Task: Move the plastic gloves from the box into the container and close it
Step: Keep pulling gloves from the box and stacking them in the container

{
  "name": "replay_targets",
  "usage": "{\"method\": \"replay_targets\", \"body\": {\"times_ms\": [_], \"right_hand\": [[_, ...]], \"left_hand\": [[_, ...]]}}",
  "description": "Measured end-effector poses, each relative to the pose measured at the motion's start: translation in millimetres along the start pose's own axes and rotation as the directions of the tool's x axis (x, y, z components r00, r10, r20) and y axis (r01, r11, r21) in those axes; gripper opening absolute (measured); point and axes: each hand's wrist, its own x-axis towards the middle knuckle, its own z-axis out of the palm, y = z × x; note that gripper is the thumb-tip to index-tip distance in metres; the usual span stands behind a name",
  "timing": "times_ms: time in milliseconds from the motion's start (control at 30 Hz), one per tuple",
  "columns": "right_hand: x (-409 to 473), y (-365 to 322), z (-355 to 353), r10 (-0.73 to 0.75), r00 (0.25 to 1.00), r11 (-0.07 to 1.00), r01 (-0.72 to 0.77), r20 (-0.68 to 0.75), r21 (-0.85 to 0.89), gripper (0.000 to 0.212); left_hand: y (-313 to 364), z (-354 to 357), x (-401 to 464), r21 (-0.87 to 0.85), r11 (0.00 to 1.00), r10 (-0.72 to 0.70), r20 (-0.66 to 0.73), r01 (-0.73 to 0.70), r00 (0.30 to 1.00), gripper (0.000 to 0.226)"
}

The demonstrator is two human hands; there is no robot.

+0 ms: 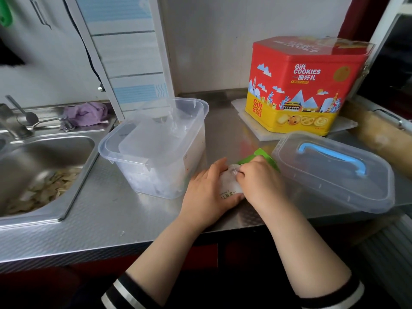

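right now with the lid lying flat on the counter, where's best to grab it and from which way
Take the lid by its blue handle, coming straight down from above. The handle sits raised on top, facing up, with a gap under its bar for fingers to curl through. The right hand is nearest but is busy at the glove box.

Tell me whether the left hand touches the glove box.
Touching. The head view shows the left hand curled against the glove box, fingers wrapped round its near side.
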Motion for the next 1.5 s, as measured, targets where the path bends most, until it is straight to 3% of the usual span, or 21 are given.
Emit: {"method": "replay_targets", "body": {"times_ms": [200, 267, 333, 433, 633, 667, 733, 767, 800, 867, 900, 933, 1000, 1033, 1067, 1133, 1167, 1267, 1433, 1467, 1500], "right_hand": [[21.3, -7.5, -13.7, -0.038, 0.990, 0.988, 0.058, 0.139, -0.143, 0.027], [23.1, -0.3, -9.9, -0.095, 0.985, 0.994, 0.102, 0.145, -0.037, 0.040], [19.9, 11.2, -7.6, -0.096, 0.987, 0.974, 0.066, 0.130, 0.218, 0.041], [14.9, 18.5, -14.2, -0.087, 0.984, 0.809, -0.021, 0.156, 0.587, 0.022], [6.1, -0.6, -35.2, -0.237, 0.954, 0.537, -0.027, 0.181, 0.843, 0.024], [4.5, -5.0, -39.0, -0.257, 0.951, 0.440, -0.041, 0.170, 0.897, 0.021], [2.9, -12.7, -52.2, -0.260, 0.961, 0.129, -0.066, 0.098, 0.989, 0.011], [3.8, -14.6, -59.8, -0.219, 0.975, 0.070, -0.013, 0.028, 0.997, 0.010], [7.7, -13.2, -65.3, -0.156, 0.985, 0.160, 0.093, -0.068, 0.983, 0.012], [18.2, -4.3, -69.8, -0.086, 0.969, 0.539, 0.241, -0.233, 0.807, 0.026], [23.7, 2.8, -70.0, -0.104, 0.972, 0.724, 0.218, -0.209, 0.654, 0.047], [28.2, 11.8, -68.3, -0.137, 0.985, 0.845, 0.171, -0.105, 0.507, 0.070], [24.1, 21.5, -64.7, -0.158, 0.963, 0.921, 0.064, 0.217, 0.385, 0.098], [20.0, 23.7, -59.3, -0.163, 0.933, 0.929, 0.036, 0.320, 0.368, 0.094], [16.4, 25.5, -51.4, -0.180, 0.920, 0.926, 0.038, 0.350, 0.375, 0.075], [13.0, 22.8, -34.8, -0.226, 0.941, 0.912, 0.115, 0.251, 0.393, 0.025], [12.0, 20.8, -29.4, -0.242, 0.953, 0.890, 0.143, 0.182, 0.434, 0.011], [10.9, 14.9, -26.1, -0.215, 0.976, 0.697, 0.129, 0.034, 0.706, 0.021], [13.7, 2.7, -61.4, -0.088, 0.987, 0.065, 0.143, -0.137, 0.988, 0.017], [15.6, 3.8, -69.9, -0.076, 0.983, 0.006, 0.170, -0.169, 0.985, 0.027], [17.1, 5.3, -77.3, -0.076, 0.975, 0.027, 0.210, -0.207, 0.977, 0.032]], "left_hand": [[-1.5, -1.4, -0.7, -0.005, 1.000, 0.001, -0.003, -0.001, 1.000, 0.094], [-0.5, -2.4, 0.0, -0.019, 1.000, 0.001, -0.002, -0.001, 1.000, 0.094], [-1.0, -2.2, 0.7, -0.012, 1.000, 0.013, 0.001, -0.013, 1.000, 0.094], [-3.7, -0.1, 2.0, 0.022, 0.999, 0.033, -0.001, -0.033, 0.999, 0.090], [-4.8, 1.9, 0.5, 0.066, 0.997, 0.035, -0.037, -0.032, 0.999, 0.086], [-4.3, 1.4, 0.6, 0.062, 0.998, 0.033, -0.029, -0.031, 0.999, 0.086], [-2.7, -0.3, 1.3, 0.042, 0.999, 0.015, -0.005, -0.015, 1.000, 0.084], [-1.7, -1.3, 1.3, 0.030, 1.000, 0.004, -0.004, -0.004, 1.000, 0.081], [-0.4, -2.2, 1.2, 0.020, 1.000, -0.008, -0.011, 0.009, 1.000, 0.078], [0.5, -4.0, 0.2, 0.015, 1.000, -0.026, -0.031, 0.027, 0.999, 0.073], [1.4, -3.9, -0.3, 0.012, 1.000, -0.025, -0.038, 0.025, 0.999, 0.072], [1.7, -4.2, -0.8, 0.014, 1.000, -0.023, -0.041, 0.023, 0.999, 0.071], [0.7, -3.5, -0.8, 0.029, 1.000, -0.008, -0.051, 0.010, 0.999, 0.071], [-0.3, -2.8, -0.5, 0.038, 0.999, 0.009, -0.054, -0.007, 0.999, 0.070], [-1.2, -1.8, -0.8, 0.049, 0.999, 0.025, -0.062, -0.022, 0.998, 0.070], [-2.5, -0.1, -0.7, 0.065, 0.997, 0.046, -0.094, -0.040, 0.995, 0.069], [-2.3, 0.2, -0.9, 0.067, 0.997, 0.052, -0.094, -0.046, 0.994, 0.069], [-0.1, -2.5, -1.1, 0.063, 0.997, 0.042, -0.089, -0.036, 0.995, 0.063], [3.6, -6.8, -1.6, 0.037, 0.999, -0.026, -0.034, 0.028, 0.999, 0.078], [3.8, -7.6, -1.8, 0.029, 0.999, -0.046, 0.005, 0.046, 0.999, 0.086], [3.1, -8.4, -1.9, -0.005, 0.998, -0.059, 0.040, 0.060, 0.997, 0.097]]}}
